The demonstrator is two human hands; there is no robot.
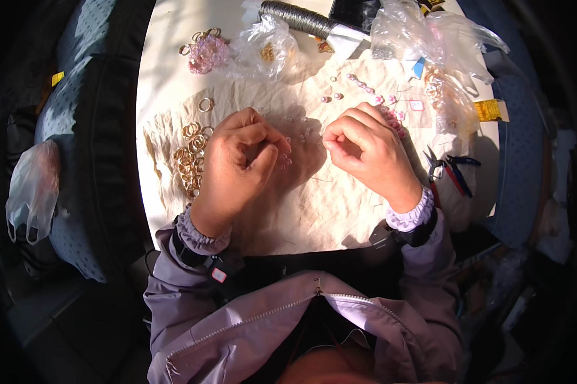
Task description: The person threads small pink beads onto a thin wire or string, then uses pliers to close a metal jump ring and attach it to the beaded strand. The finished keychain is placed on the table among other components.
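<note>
Both my hands are raised over a cream cloth (314, 217), apart from each other. My left hand (237, 166) is curled, thumb and forefinger pinched together; anything between them is too small to make out. My right hand (371, 153) pinches the same way, its fingertips pointing left, and what it holds is not clear either. Beside my left hand lies a pile of gold-coloured rings (188, 157), with a single ring (205, 104) above it. Small clear-pink beads (287, 160) are scattered between the hands. Pink beads (393, 115) lie just beyond my right hand.
Pliers with red and blue handles (455, 176) lie right of my right hand. At the back are a pink bead bundle (207, 54), a clear plastic bag (266, 48), a spool of dark cord (295, 18) and more plastic bags (429, 32).
</note>
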